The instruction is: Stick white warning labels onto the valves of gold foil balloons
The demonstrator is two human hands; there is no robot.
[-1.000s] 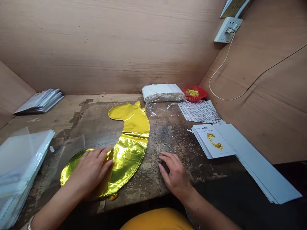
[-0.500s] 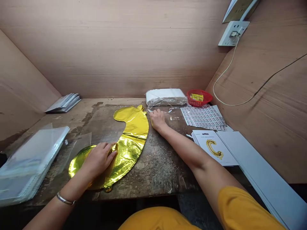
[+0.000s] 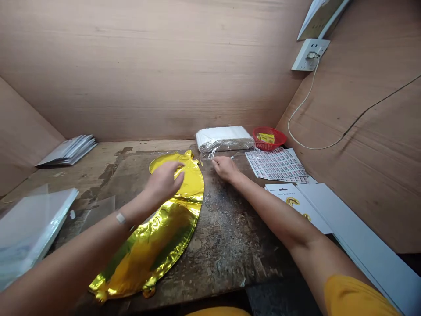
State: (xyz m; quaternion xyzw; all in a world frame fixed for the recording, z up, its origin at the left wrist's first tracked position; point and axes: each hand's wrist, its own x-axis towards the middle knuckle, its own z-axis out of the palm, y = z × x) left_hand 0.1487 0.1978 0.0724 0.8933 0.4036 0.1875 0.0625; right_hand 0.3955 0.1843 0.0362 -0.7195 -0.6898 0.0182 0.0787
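Note:
A shiny gold foil balloon [image 3: 154,245], curved like a C, lies flat on the worn wooden table with a crease across its upper half. My left hand [image 3: 164,177] is over the balloon's upper part, fingers stretched and thumb apart, slightly blurred; I cannot tell whether it touches the foil. Beyond the balloon's top end, my right hand [image 3: 225,168] has its fingertips pinched together beside loose clear plastic film [image 3: 210,153]. What sits between those fingertips is too small to make out. Just behind is a stack of thin white pieces [image 3: 225,137] in clear wrapping.
At the right are a red basket [image 3: 269,139] with a yellow packet, sticker sheets [image 3: 276,164], a printed balloon card [image 3: 296,204] and long white cards [image 3: 355,232]. Clear bags [image 3: 36,228] and a leaflet pile [image 3: 67,150] lie left. A cable hangs from the wall socket [image 3: 310,55].
My left hand has left the balloon's lower part and moved up and right over its upper part. The balloon's lower end is spread out nearer to me. My right hand stays by the film, fingers pinched.

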